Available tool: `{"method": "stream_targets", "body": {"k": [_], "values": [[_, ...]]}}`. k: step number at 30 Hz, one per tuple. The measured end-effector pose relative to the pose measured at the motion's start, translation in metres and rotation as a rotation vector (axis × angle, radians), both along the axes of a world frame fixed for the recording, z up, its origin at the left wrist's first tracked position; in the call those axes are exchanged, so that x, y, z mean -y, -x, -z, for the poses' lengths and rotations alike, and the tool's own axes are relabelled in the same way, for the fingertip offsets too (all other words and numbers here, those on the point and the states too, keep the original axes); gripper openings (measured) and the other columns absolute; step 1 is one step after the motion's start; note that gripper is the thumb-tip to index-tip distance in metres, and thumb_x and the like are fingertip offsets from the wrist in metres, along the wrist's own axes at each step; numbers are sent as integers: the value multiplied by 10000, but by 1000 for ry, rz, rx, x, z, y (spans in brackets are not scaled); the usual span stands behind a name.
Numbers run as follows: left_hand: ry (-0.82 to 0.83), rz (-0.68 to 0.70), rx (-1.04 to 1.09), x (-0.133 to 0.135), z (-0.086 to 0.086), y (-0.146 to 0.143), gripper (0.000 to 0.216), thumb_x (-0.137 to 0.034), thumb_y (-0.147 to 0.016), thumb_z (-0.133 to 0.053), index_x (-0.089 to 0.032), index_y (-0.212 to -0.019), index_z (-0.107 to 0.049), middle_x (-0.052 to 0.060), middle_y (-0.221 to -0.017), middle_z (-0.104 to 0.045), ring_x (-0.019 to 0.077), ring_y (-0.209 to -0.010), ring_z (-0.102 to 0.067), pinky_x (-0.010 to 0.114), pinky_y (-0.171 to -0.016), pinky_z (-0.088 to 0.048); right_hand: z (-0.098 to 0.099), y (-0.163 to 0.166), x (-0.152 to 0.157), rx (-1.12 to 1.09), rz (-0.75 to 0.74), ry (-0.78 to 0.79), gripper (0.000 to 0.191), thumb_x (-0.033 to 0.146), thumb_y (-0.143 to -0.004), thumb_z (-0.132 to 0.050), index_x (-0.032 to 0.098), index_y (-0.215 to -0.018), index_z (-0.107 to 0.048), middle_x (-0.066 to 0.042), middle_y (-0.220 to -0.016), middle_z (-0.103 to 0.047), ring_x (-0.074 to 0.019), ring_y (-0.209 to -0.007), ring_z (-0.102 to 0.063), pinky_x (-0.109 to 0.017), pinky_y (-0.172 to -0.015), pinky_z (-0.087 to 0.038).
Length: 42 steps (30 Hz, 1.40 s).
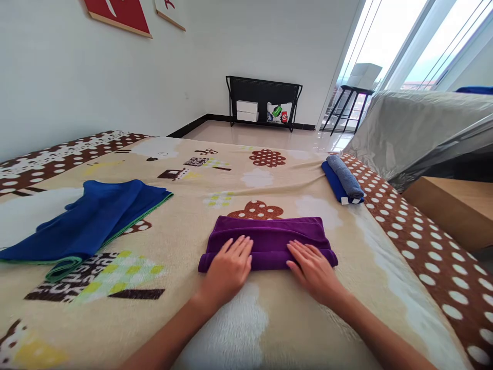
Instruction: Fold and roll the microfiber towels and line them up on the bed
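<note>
A purple towel lies on the patterned blanket in front of me, its near edge rolled into a thick fold and its far part flat. My left hand rests on the left side of the roll, palm down with fingers stretched forward. On the right side of the same roll lies my right hand, its fingers also extended flat on the cloth. Both hands press on the towel without gripping it.
A crumpled blue cloth with green edging lies at the left. Two rolled towels, one blue and one grey-blue, sit at the right. The blanket covers the bed. Beyond its right edge stands a wooden box.
</note>
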<state>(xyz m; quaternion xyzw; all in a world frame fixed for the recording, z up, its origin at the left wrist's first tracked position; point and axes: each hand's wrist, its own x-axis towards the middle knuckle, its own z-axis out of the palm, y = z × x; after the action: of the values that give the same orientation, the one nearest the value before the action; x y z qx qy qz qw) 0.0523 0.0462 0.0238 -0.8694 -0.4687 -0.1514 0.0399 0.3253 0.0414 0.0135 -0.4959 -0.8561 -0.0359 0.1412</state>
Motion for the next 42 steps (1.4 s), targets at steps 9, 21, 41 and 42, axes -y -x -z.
{"method": "stream_targets", "body": {"k": [9,21,41,42], "values": [[227,-161,27,-20,17,71,508,-476,-1010,-331,-290,-1478,-392,33,-1542,-402,226,-1429,-371,504,-1165,-299,13,-70,-14,-118,184,168,462,481,-1021,-319,279,-1348,-576,-19,-1429,-534,-229,-1364,-458,-453,-1077,-395],[72,-312,251,-80,9,81,336,-351,-943,-462,-183,-1182,-626,98,-1252,-650,239,-1179,-571,387,-1054,-411,29,-94,-103,-285,313,73,330,446,-928,-485,194,-1074,-641,-124,-1073,-661,-266,-1014,-605,-405,-902,-435],[90,-368,403,-145,30,95,191,-375,-920,-432,-223,-818,-488,30,-839,-581,208,-836,-561,340,-798,-456,48,-107,-133,-318,300,58,404,583,-956,-357,231,-820,-502,-28,-705,-581,-196,-676,-530,-311,-657,-372],[86,-367,390,-145,31,94,186,-370,-913,-450,-222,-810,-495,35,-845,-582,216,-850,-558,350,-816,-453,49,-107,-134,-314,301,65,415,595,-948,-365,232,-807,-505,-26,-695,-581,-194,-666,-531,-308,-649,-373]]}}
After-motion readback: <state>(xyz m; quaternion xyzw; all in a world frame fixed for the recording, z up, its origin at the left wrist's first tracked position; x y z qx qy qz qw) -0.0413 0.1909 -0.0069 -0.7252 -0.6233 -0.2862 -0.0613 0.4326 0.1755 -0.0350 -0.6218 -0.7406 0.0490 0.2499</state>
